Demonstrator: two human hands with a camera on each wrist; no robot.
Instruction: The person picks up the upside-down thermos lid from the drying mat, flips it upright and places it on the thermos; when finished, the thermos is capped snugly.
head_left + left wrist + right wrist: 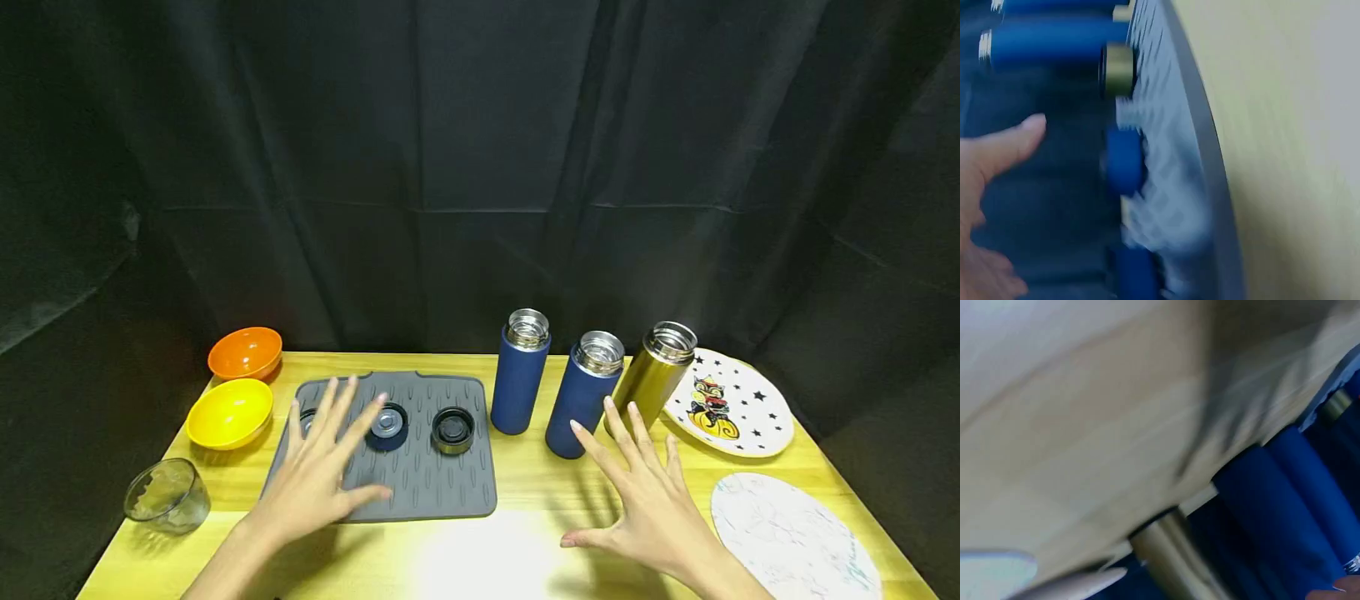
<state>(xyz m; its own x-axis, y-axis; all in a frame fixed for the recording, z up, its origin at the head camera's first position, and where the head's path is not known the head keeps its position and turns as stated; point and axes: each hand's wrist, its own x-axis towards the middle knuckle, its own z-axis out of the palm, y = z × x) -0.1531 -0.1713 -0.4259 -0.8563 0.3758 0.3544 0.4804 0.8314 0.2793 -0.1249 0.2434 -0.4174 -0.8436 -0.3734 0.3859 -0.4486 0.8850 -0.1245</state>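
Observation:
My left hand (pixel 315 475) hovers over the left part of a grey ribbed mat (pixel 457 487), fingers spread and holding nothing. On the mat lie a black-and-gold lid (pixel 453 430), a dark blue lid (pixel 387 427) and another blue lid (pixel 1136 274), partly hidden behind my fingers in the head view. My right hand (pixel 648 504) is spread above the table, in front of the bottles, and holds nothing. Three lidless bottles stand upright: a blue bottle (pixel 517 383) beside the mat, a second blue bottle (pixel 581 408), and a gold bottle (pixel 652 379) partly covered by my right fingertips.
At the left edge are an orange bowl (pixel 246 353), a yellow bowl (pixel 229 414) and a clear glass (pixel 168 497). A star-patterned plate (pixel 738 392) lies at the back right, with a white oval board (pixel 795 537) nearer. A black curtain (pixel 480 183) hangs behind the wooden table (pixel 525 533).

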